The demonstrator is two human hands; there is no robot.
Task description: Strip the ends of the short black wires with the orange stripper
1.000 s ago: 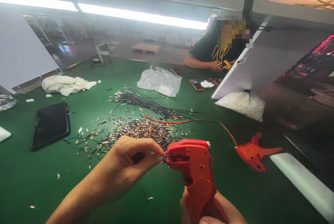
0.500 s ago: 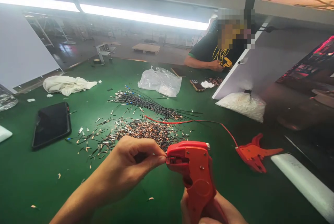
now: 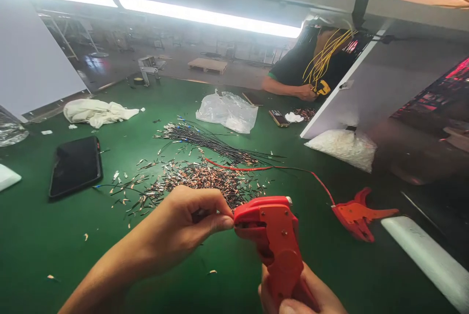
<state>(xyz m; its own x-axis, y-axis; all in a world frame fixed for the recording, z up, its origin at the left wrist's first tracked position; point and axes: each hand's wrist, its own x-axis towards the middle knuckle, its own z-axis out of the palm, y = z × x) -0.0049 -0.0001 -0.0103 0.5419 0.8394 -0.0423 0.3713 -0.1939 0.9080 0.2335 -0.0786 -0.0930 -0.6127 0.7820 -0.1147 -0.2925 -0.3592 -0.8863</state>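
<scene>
My right hand [image 3: 304, 289] is wrapped around the handle of a red wire stripper [image 3: 284, 250], held upright with its jaws facing left. At those jaws, the thumb and forefinger of my left hand [image 3: 198, 216] are pinched together on a thin black wire, which is almost wholly hidden by the fingertips now. Behind my hands lies a heap of short black wire offcuts [image 3: 208, 177] with copper and metal ends. Past the heap, a bundle of long black wires [image 3: 212, 143] rests on the green table [image 3: 164, 289].
A second red wire stripper [image 3: 355, 214] with a red cord lies right, beside a white bar [image 3: 421, 255]. A black phone [image 3: 76, 166] and white cloth [image 3: 97, 113] are left. Plastic bags [image 3: 227, 111] lie behind. Across the table, a person's hand [image 3: 308, 92] holds a yellow tool.
The stripper's lower jaw and handle look squeezed closer together, and the wire shows less at the jaws. The view has shifted slightly. Across the table, the yellow wires are raised higher.
</scene>
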